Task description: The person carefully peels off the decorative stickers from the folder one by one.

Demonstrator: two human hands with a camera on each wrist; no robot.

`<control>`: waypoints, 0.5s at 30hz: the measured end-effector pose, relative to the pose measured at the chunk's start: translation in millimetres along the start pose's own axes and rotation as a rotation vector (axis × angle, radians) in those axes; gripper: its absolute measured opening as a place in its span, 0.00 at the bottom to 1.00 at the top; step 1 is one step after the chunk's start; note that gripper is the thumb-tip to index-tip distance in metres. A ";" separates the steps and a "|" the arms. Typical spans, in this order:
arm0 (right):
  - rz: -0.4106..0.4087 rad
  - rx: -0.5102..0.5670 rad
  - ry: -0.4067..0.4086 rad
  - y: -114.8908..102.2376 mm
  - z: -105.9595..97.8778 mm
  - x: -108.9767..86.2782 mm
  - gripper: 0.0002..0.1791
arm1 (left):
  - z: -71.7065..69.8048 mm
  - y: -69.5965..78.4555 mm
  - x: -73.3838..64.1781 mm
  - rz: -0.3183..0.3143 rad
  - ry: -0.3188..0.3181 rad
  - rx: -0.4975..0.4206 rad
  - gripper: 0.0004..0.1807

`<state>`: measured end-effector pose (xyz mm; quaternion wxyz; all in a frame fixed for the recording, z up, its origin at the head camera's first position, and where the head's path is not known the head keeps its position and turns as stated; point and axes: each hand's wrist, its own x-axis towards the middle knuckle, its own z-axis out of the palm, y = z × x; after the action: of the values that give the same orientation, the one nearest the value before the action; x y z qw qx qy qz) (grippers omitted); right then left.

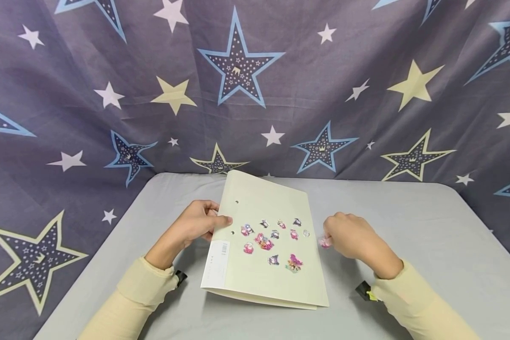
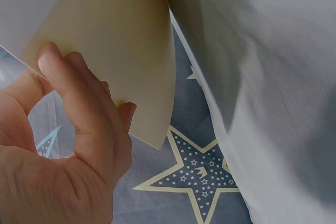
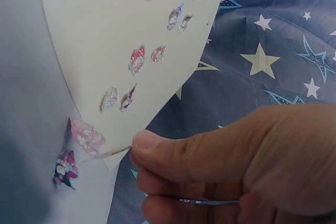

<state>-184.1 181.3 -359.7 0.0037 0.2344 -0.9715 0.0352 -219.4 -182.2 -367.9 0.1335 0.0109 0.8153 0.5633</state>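
A cream folder (image 1: 276,288) is tilted up off the grey table, its front cover scattered with several shiny cartoon stickers (image 1: 264,242). My left hand (image 1: 195,219) grips its left edge, thumb on the front and fingers behind, as the left wrist view shows. Just off the right edge, my right hand (image 1: 352,236) pinches a small pink sticker (image 1: 324,242) between thumb and curled fingers. In the right wrist view, the pinched piece (image 3: 118,151) appears edge-on. A pink sticker (image 3: 87,137) and a dark one (image 3: 65,169) show near it; whether they touch the folder, I cannot tell.
The grey-covered table (image 1: 429,226) stretches to both sides of the folder. Behind it hangs a dark curtain (image 1: 276,104) patterned with stars. On the folder's left side are a white label (image 1: 216,262) and two small holes.
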 end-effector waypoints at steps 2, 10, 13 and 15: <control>0.013 0.006 -0.003 1.6 -1.5 -0.3 0.23 | 0.0 0.0 0.0 0.002 0.000 0.002 0.21; 0.053 -0.049 -0.027 6.9 -2.1 1.9 0.16 | -0.2 -0.7 0.8 -0.004 0.002 0.006 0.21; 0.074 -0.081 -0.011 8.8 -1.4 2.8 0.11 | -0.3 -0.6 1.3 -0.007 0.004 0.008 0.21; 0.090 -0.096 -0.002 10.3 -1.0 3.2 0.08 | -0.2 -0.4 1.4 -0.010 0.004 0.007 0.20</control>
<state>-191.6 189.1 -359.4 0.0124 0.1903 -0.9816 -0.0115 -220.7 -182.3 -368.5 0.1346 0.0063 0.8176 0.5598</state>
